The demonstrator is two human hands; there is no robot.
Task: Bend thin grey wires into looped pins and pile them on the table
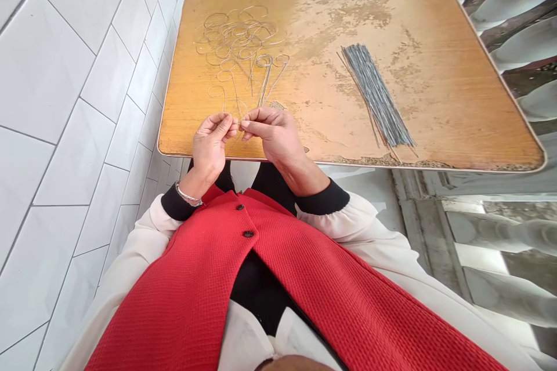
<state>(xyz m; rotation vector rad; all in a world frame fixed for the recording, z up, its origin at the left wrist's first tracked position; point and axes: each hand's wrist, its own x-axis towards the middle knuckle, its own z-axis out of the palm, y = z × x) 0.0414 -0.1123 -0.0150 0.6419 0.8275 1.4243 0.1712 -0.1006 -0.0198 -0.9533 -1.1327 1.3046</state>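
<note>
Together, the left grip and right grip pinch a thin looped wire at the fingertips, just below a tangled pile of wire loops on the wooden worktop.

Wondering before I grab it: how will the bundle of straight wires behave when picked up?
The bundle of straight wires shows no visible tie, so it will probably splay when lifted. Stray strands stay straight, suggesting springy rather than floppy wire.
</note>
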